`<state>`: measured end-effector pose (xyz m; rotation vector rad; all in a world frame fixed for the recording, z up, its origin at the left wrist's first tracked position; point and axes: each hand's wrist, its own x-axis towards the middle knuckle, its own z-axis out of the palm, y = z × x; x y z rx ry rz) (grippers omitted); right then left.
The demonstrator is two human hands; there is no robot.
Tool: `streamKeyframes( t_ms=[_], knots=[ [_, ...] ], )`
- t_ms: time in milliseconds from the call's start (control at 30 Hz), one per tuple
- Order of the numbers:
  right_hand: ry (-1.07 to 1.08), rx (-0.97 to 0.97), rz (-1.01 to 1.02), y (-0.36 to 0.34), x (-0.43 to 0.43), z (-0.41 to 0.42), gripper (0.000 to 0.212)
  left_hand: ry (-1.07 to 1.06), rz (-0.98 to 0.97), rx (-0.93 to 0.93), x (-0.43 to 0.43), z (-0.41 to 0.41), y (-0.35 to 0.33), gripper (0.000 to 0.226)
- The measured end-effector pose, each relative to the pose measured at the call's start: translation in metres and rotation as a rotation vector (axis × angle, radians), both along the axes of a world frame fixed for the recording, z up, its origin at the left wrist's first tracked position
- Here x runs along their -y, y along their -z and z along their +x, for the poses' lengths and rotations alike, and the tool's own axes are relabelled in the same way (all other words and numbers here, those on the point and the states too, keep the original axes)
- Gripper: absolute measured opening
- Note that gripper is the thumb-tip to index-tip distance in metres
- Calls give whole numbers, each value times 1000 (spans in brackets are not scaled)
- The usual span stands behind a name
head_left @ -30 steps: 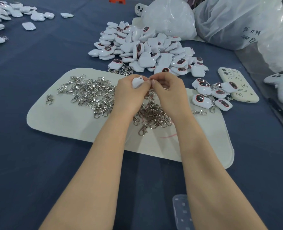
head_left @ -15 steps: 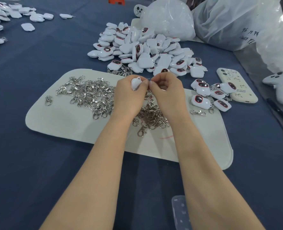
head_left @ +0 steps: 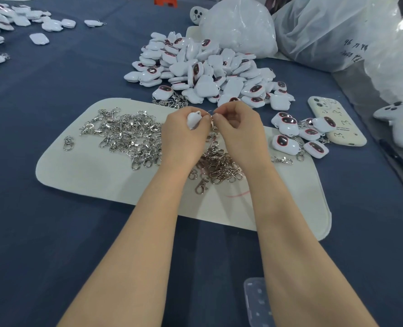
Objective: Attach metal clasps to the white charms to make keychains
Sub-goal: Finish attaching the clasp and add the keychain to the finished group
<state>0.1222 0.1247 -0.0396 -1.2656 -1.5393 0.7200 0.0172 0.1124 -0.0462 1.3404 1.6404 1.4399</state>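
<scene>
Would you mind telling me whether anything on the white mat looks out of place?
One metal clasp lies alone near the left edge of the mat, apart from the clasp heap, and a red mark stains it.

I count two hands, the left hand and the right hand. The left hand holds one white charm. The right hand pinches one clasp.

There is one white mat. The heap of clasps on it has too many to count. Two more lie alone, one lone clasp on the left and one lone clasp on the right.

The big pile of charms is also too many to count. Six charms with clasps sit beside one phone.

I see three plastic bags: the first bag, the second bag and the third bag. There is one clear box.
</scene>
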Motion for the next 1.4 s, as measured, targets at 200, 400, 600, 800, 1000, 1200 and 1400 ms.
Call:
streamKeyframes(
  t_ms=[200,400,600,800,1000,1200,1400],
  knots=[
    [24,37,47,0,2,-3,8,3,11,-13,0,1,1,10],
    [55,23,28,1,2,-5,8,-17,23,-56,0,2,2,5],
    [70,-36,-32,2,2,-10,7,-40,41,-59,0,2,3,8],
    [54,-24,-24,3,2,-10,8,-54,45,-97,1,2,2,6],
    [-30,123,45,4,2,-7,11,-83,79,-215,3,2,2,10],
    [6,76,68,6,2,-9,12,-99,80,-237,3,3,2,11],
    [57,-2,61,6,2,-12,12,-93,88,-186,3,3,0,11]
  ],
)
